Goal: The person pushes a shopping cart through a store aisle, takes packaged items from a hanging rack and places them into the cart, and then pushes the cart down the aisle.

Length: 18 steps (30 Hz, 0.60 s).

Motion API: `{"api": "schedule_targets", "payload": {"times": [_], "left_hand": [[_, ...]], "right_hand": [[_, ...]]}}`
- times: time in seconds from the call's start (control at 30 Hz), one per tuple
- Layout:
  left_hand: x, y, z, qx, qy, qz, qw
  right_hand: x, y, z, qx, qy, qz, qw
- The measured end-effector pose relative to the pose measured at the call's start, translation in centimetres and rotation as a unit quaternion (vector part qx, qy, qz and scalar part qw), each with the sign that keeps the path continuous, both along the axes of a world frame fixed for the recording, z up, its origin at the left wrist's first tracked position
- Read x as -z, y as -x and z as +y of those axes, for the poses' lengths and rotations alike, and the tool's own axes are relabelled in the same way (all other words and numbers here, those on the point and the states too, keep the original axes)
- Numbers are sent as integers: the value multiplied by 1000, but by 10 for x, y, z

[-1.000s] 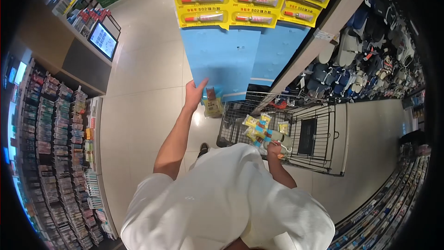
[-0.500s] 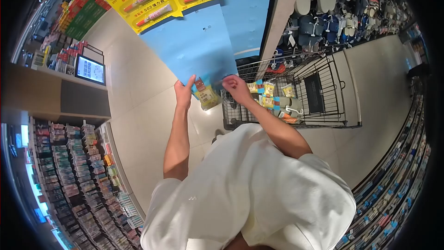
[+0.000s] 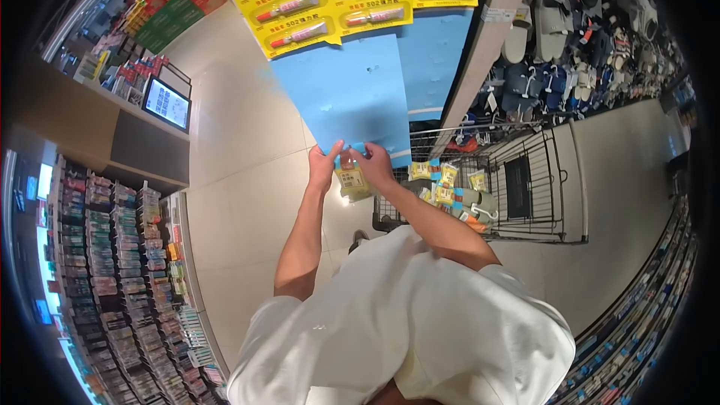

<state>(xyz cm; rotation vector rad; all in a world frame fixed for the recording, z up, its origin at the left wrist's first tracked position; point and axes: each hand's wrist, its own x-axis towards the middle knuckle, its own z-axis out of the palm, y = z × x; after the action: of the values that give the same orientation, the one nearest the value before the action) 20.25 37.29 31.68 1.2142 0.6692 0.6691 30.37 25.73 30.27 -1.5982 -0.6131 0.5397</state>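
Note:
A large blue display card (image 3: 345,97) hangs in front of me, with yellow-backed glue tubes (image 3: 373,16) along its upper part. My left hand (image 3: 322,167) grips the card's lower edge, thumb on top. Close beside it, my right hand (image 3: 373,166) is closed at the top of a small clear packet with a yellow label (image 3: 351,181), which hangs at the card's bottom edge. Its fingertips partly cover the packet's top.
At the right stands a wire shopping cart (image 3: 556,184) holding yellow packets (image 3: 444,195) and slippers. Racks of footwear (image 3: 555,79) are behind it. Shelves of small goods (image 3: 105,255) and a counter screen (image 3: 167,103) stand on the left.
My right hand has moved from the goods in the cart to the packet at the card's lower edge. My left hand stays on the card. The view has shifted.

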Motion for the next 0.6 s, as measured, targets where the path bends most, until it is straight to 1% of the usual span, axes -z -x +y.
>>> {"api": "schedule_targets", "payload": {"times": [0.03, 0.13, 0.17, 0.27, 0.37, 0.5, 0.6], "left_hand": [[-5, 1, -1, 3, -17, 1, 1000], [-2, 3, 3, 25, 3, 0, 1000], [-4, 1, 0, 15, 29, -13, 999], [-8, 3, 0, 8, 22, 4, 1000], [1, 4, 8, 24, 8, 7, 1000], [0, 3, 9, 15, 1, 17, 1000], [-14, 5, 5, 21, 5, 19, 1000]], "right_hand": [[-2, -3, 0, -5, 59, -12, 998], [-1, 0, 8, 19, 63, 15, 998], [-5, 1, 9, 30, 67, 20, 997], [-12, 8, 10, 29, 10, 12, 999], [-22, 12, 1, -15, 8, 71, 997], [-1, 7, 3, -45, 18, 49, 998], [3, 7, 1, -63, 16, 38, 997]]}}
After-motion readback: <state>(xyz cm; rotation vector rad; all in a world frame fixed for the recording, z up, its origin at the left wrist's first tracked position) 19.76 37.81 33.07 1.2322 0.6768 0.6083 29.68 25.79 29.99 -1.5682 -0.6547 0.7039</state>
